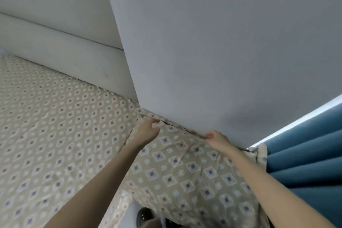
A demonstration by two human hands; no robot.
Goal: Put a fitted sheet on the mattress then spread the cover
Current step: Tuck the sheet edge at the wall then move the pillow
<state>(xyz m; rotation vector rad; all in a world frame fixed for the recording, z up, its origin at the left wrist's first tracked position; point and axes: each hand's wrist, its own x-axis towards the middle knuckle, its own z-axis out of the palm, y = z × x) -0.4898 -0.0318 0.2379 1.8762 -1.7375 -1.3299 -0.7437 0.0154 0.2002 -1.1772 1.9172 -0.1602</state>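
A beige fitted sheet [55, 135] with a blue and white diamond pattern covers the mattress from the left edge to the wall. Its far edge [181, 127] runs along the foot of the grey wall. My left hand [147, 131] pinches that edge with curled fingers, near the end of the headboard. My right hand [217, 139] grips the same edge further right, thumb on top, close against the wall. Loose, wrinkled sheet [185, 176] hangs between and below my forearms. The mattress itself is hidden under the cloth.
A padded cream headboard [55, 29] stands at the back left. The grey wall [222, 42] rises right behind the bed edge. Blue pleated curtains [305, 164] hang at the right. A dark shoe [143, 215] shows on the floor at the bottom.
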